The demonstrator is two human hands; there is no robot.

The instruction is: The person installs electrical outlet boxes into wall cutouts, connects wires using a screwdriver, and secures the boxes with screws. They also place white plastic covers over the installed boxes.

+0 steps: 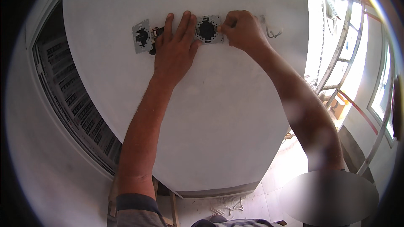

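Note:
On the white wall point(219, 113), a square grey metal mounting plate with a round black socket insert point(207, 30) sits between my hands. My left hand point(176, 44) lies flat with its fingers stretched out, its index finger and thumb beside that plate's left edge. To its left, a second grey metal plate with a black insert point(143, 36) stands tilted out from the wall, black parts behind it. My right hand point(244, 29) is closed in a pinch at the right edge of the middle plate. A small orange bit shows at its fingertips; what it is stays unclear.
Loose wires point(274, 32) stick out of the wall right of my right hand. A ladder point(343, 54) stands at the bright opening on the right, near a cardboard box point(338, 106). Left is a dark recess with printed sheeting point(80, 96). A blurred patch covers the lower right.

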